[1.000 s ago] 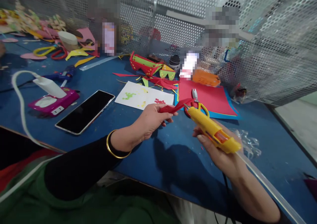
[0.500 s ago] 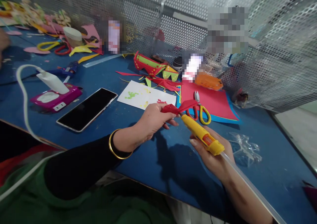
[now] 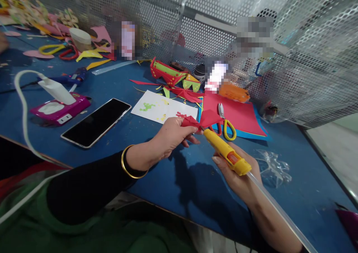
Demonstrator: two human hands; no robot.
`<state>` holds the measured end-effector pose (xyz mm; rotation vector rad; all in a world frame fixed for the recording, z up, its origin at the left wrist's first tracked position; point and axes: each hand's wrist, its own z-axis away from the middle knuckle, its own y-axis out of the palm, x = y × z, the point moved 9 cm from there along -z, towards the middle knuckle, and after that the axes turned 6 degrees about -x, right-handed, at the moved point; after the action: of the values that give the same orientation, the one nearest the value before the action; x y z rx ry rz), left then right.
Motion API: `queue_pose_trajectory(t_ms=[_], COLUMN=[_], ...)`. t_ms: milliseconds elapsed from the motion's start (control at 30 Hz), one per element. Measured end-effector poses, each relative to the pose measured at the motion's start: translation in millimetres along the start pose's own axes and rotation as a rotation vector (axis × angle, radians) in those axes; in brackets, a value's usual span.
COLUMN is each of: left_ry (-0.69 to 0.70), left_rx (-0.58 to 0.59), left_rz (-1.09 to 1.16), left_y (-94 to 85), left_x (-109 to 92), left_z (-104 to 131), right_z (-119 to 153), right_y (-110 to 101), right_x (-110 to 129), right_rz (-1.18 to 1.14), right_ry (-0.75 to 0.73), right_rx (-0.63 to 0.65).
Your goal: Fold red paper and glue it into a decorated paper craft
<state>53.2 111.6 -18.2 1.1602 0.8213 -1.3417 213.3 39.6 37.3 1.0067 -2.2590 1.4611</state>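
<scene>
My left hand (image 3: 170,135) pinches a folded red paper piece (image 3: 201,119) above the blue table (image 3: 173,178). My right hand (image 3: 237,174) grips a yellow glue gun (image 3: 225,152), and its nozzle touches the red paper near my left fingers. A clear glue stick (image 3: 276,208) juts out of the gun's back toward me. Scissors with red and yellow handles (image 3: 225,124) lie just behind the paper, on a red sheet (image 3: 240,115).
A black phone (image 3: 96,122) and a pink box with a white plug (image 3: 58,103) lie at the left. White paper (image 3: 163,109), paper crafts (image 3: 173,75) and scraps crowd the back by the perforated metal screen (image 3: 293,59). Crumpled clear plastic (image 3: 272,167) sits at the right.
The glue gun has tilted and moved left, so its nozzle now meets the red paper. The red paper has turned slightly in my left fingers.
</scene>
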Motion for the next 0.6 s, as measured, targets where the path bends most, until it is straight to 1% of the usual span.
queue_pose_trajectory(t_ms=[300, 467, 600], left_ry=[-0.004, 0.027, 0.022], left_rx=[-0.006, -0.011, -0.025], left_rz=[0.019, 0.011, -0.004], left_y=[0.0, -0.4, -0.4], left_x=[-0.6, -2.6, -3.1], left_z=[0.5, 0.8, 1.1], right_z=[0.6, 1.3, 2.2], right_y=[0.0, -0.3, 0.2], right_x=[2.4, 0.8, 0.9], right_rz=[0.029, 0.042, 0.058], right_ry=[-0.009, 0.012, 0.005], right_rx=[0.0, 0.002, 0.008])
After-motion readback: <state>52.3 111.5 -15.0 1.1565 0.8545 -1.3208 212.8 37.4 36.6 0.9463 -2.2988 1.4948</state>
